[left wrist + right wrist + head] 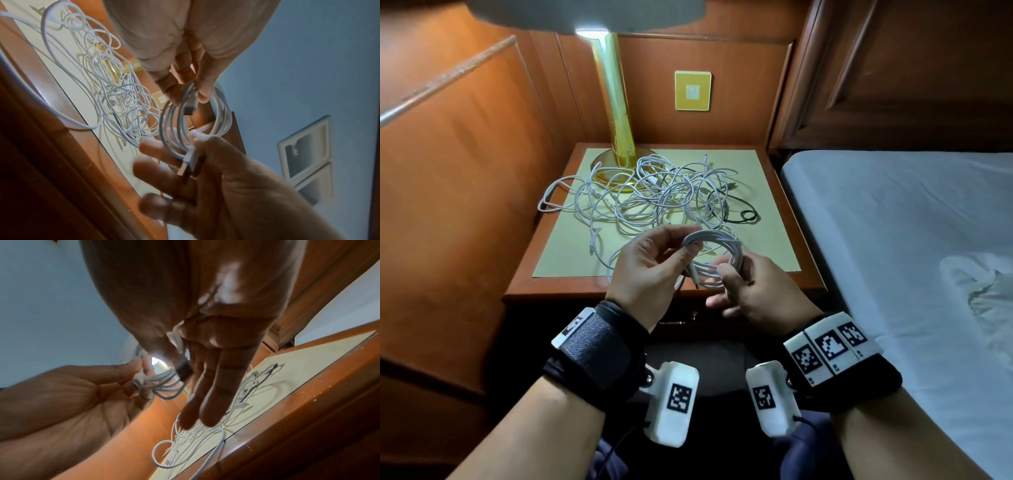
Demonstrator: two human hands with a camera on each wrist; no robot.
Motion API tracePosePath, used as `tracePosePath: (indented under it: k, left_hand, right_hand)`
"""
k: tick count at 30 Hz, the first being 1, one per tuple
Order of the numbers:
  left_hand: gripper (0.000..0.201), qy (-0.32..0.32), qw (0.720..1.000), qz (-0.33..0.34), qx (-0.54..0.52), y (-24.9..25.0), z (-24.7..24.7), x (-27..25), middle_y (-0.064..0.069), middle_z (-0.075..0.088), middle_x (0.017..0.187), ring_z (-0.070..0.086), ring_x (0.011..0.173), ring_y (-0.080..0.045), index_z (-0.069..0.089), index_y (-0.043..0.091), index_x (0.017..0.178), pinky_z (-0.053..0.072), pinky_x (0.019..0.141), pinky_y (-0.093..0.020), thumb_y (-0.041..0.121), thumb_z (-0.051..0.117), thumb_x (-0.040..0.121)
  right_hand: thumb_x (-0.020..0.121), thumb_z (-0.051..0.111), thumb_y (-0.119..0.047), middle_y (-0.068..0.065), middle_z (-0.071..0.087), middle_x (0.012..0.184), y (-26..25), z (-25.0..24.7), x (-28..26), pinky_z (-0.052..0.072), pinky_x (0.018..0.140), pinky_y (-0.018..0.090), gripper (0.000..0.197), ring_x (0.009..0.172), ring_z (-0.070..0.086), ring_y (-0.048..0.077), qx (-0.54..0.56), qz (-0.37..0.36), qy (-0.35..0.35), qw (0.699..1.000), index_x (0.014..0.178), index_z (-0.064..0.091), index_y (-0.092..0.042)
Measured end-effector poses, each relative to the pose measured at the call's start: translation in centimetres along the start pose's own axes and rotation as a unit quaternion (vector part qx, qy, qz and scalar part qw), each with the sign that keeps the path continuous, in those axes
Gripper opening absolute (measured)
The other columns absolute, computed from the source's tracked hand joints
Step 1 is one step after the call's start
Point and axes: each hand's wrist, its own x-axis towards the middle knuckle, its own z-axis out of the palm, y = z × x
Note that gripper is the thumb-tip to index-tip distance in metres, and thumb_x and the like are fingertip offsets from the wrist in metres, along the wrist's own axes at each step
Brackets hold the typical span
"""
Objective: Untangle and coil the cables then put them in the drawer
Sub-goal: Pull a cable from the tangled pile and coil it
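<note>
Tangled heap of thin white cables (654, 195) plus one dark green cable (739, 212) over most of the wooden nightstand top with pale mat (767, 240). Bare mat only at near-left and along right edge. Gold cylindrical lamp stem on round base (616, 113) blocking back-left corner, shade overhead. Wood-panelled wall (448, 192) tight on left, bed with pale blue sheet (893, 219) tight on right. Both hands with a white cable coil (717, 255) above near edge, over the dark drawer front (681, 320).
</note>
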Motion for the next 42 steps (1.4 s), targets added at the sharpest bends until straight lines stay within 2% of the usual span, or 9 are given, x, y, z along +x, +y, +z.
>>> tracePosePath:
  k: [5,8,11,15,20,25,30,35,42]
  left_hand:
    - [0.021,-0.014,0.992,0.016,0.125,-0.1,-0.8,0.1,0.009,0.075,0.084,0.064,0.071,-0.005,0.076,0.022,0.099,0.055,0.067,-0.023,0.004,0.071,0.088]
    - [0.017,-0.004,0.998,-0.064,0.006,0.1,-0.9,0.2,-0.003,0.072,0.077,0.06,0.064,-0.013,0.075,0.011,0.097,0.052,0.055,-0.022,0.0,0.067,0.088]
    - [0.015,-0.011,0.983,-0.149,-0.108,0.4,-0.6,0.2,-0.008,0.068,0.074,0.059,0.056,-0.014,0.072,0.001,0.098,0.051,0.051,-0.021,0.001,0.065,0.084]
    - [0.022,-0.007,0.982,-0.158,-0.104,-0.1,-0.3,0.1,-0.008,0.072,0.08,0.064,0.072,-0.018,0.074,0.007,0.092,0.054,0.069,-0.028,0.014,0.071,0.071]
    - [0.007,0.008,0.981,-0.17,-0.096,-0.5,0.3,-0.1,-0.012,0.067,0.08,0.063,0.073,-0.023,0.07,0.003,0.089,0.054,0.073,-0.034,-0.002,0.067,0.086]
    - [0.006,0.031,0.98,-0.176,-0.088,-0.5,0.8,-0.1,-0.013,0.067,0.082,0.064,0.076,-0.024,0.071,0.002,0.092,0.057,0.068,-0.027,0.0,0.069,0.087]
    - [0.018,0.035,0.981,-0.176,-0.069,-0.7,1.2,0.0,-0.012,0.07,0.083,0.066,0.079,-0.025,0.072,0.002,0.096,0.055,0.075,-0.034,0.018,0.073,0.088]
    - [0.022,0.037,0.98,-0.183,-0.064,-0.9,1.2,0.1,-0.013,0.07,0.084,0.068,0.077,-0.024,0.07,-0.004,0.102,0.057,0.075,-0.035,0.015,0.07,0.09]
    - [0.04,0.033,0.973,-0.224,-0.045,-1.8,1.9,0.3,-0.006,0.072,0.102,0.068,0.089,-0.015,0.064,0.004,0.123,0.058,0.081,-0.03,0.017,0.075,0.086]
  right_hand:
    - [0.102,0.045,-0.015,0.001,0.071,0.086,0.0,-0.4,-0.3,0.056,0.084,0.038,0.013,0.072,0.067,0.005,-0.071,-0.041,-0.033,0.996,0.106,0.052,-0.025]
    - [0.1,0.047,-0.011,-0.001,0.071,0.096,0.1,-1.2,-0.2,0.056,0.089,0.042,0.022,0.089,0.069,0.012,-0.131,-0.087,-0.047,0.986,0.115,0.056,-0.025]
    - [0.099,0.051,-0.018,-0.001,0.071,0.095,0.1,-1.6,-0.3,0.057,0.085,0.045,0.019,0.083,0.069,0.014,-0.109,-0.104,-0.026,0.988,0.115,0.058,-0.025]
    - [0.092,0.061,-0.041,-0.001,0.072,0.1,0.8,-1.3,-0.1,0.056,0.089,0.047,0.021,0.091,0.071,0.016,-0.041,-0.063,0.019,0.997,0.11,0.065,-0.029]
    - [0.093,0.068,-0.027,0.003,0.074,0.101,1.4,-1.5,0.7,0.058,0.081,0.034,0.009,0.084,0.073,0.013,0.051,0.003,0.027,0.998,0.101,0.07,-0.024]
    - [0.093,0.067,-0.018,0.01,0.074,0.091,1.5,-1.2,1.0,0.059,0.079,0.034,0.009,0.082,0.071,0.019,0.128,0.047,0.034,0.99,0.1,0.07,-0.012]
    - [0.093,0.068,-0.017,0.003,0.077,0.09,1.4,-1.2,1.0,0.058,0.083,0.031,0.01,0.085,0.074,0.014,0.119,0.032,0.06,0.991,0.103,0.073,-0.016]
    - [0.091,0.071,-0.02,0.006,0.076,0.09,1.5,-0.8,1.0,0.06,0.086,0.045,0.009,0.086,0.074,0.021,0.117,0.04,0.06,0.991,0.099,0.072,-0.017]
    - [0.083,0.077,-0.037,0.004,0.076,0.082,4.1,-3.2,2.4,0.059,0.081,0.04,0.024,0.08,0.073,0.022,0.016,0.096,0.147,0.984,0.088,0.074,-0.014]
